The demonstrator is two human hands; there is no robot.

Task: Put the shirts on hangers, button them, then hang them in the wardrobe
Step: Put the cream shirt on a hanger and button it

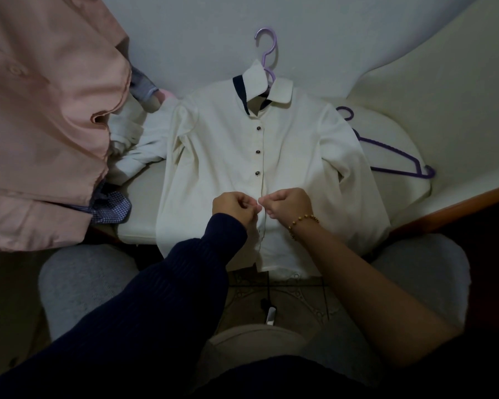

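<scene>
On the bed lies a white shirt (228,145), navy-trimmed collar, both hands (234,207) (288,205) pinching its placket.

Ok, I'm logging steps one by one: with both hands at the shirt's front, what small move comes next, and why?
Probably push the next button through its hole: the left hand and right hand pinch the placket of the white shirt together just below three fastened buttons.

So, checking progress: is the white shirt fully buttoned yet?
Partly: three buttons look fastened on the white shirt; left hand and right hand pinch the front edges lower down.
</scene>
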